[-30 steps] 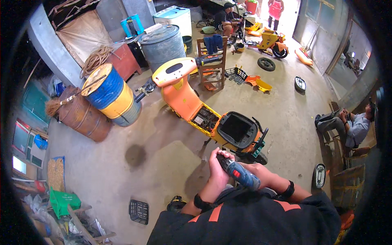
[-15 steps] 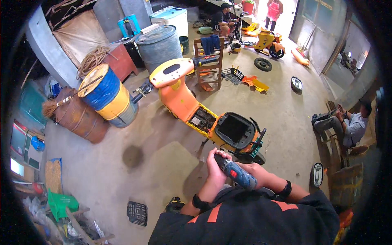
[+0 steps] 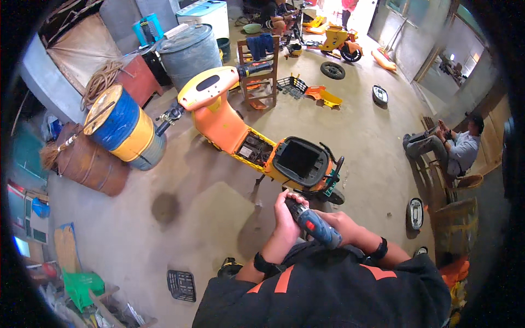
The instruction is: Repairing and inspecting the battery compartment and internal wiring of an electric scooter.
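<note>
Near the rear edge of the orange-and-yellow plastic scooter (image 3: 221, 127), the left hand (image 3: 284, 212) curls round the black nose (image 3: 296, 207) of a blue-and-black power drill (image 3: 324, 232); the right hand (image 3: 340, 221) touches its side, finger closure hidden. Likely dense and rigid, it suits holding by the handle.

blue-yellow drum (image 3: 131, 134) | rusty drum (image 3: 92, 165) beside it | coiled rope (image 3: 104, 74) | green bag (image 3: 82, 286)

The person wears a black top (image 3: 333, 298) with slanted orange-red stripes (image 3: 284, 280) on either side, its sleeves (image 3: 424, 276) stopping short of two black wristbands (image 3: 264, 264), one behind the bare left hand (image 3: 284, 218), one behind the bare right hand (image 3: 340, 221).
</note>
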A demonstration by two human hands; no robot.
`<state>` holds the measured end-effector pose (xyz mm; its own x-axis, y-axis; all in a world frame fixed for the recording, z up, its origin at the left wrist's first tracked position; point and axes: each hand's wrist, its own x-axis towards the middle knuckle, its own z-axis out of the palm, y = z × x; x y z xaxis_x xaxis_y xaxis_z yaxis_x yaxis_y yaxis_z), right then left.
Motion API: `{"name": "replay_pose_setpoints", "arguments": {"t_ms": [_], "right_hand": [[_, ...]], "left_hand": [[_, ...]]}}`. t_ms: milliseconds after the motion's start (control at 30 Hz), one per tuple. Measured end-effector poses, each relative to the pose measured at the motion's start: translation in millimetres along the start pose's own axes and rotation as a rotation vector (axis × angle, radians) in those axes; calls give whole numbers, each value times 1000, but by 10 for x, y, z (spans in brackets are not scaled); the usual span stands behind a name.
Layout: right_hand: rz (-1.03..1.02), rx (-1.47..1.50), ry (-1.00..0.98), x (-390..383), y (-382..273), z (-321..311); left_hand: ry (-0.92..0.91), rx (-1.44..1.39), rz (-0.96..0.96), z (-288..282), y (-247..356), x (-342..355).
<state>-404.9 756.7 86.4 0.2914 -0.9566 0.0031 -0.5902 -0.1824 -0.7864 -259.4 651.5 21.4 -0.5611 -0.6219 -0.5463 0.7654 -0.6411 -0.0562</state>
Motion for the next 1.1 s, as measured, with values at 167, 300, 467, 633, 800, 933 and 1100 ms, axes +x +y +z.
{"name": "replay_pose_setpoints", "arguments": {"t_ms": [167, 300, 467, 633, 800, 933, 1100], "right_hand": [[93, 40, 35, -134, -26, 34], [123, 47, 78, -239, -12, 35], [162, 147, 124, -360, 61, 66], [213, 117, 62, -536, 311, 125], [206, 161, 8, -710, 586, 85], [298, 123, -39, -1008, 964, 36], [370, 212, -1, -1519, 1373, -204]], "left_hand": [[3, 74, -44, 3, -110, 28], [38, 73, -65, 3, -222, 87], [65, 99, -130, -24, -365, 113], [151, 97, -140, -267, -514, 233], [249, 155, -157, -617, -756, 416], [118, 415, -371, -1059, -898, 664], [286, 995, -349, -1942, -768, 594]]}}
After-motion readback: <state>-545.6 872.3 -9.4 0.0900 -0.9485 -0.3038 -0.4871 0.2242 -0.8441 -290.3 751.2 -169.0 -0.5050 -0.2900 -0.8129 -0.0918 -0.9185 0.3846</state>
